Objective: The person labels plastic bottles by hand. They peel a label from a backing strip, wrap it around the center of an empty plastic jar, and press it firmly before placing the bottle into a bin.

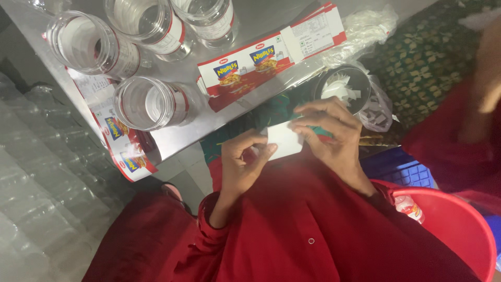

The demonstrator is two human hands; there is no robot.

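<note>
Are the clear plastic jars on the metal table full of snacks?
No, the clear plastic jars lying on the metal table look empty, and you can see right through them.

The jars (209, 18) at the top were cut off by the frame's edge. The red bucket (459, 230) ran past the right edge. A blurred arm (488, 78) at right showed no detail. The paper slip (283, 140) was partly hidden beneath the right hand (329, 136) fingers.
</note>
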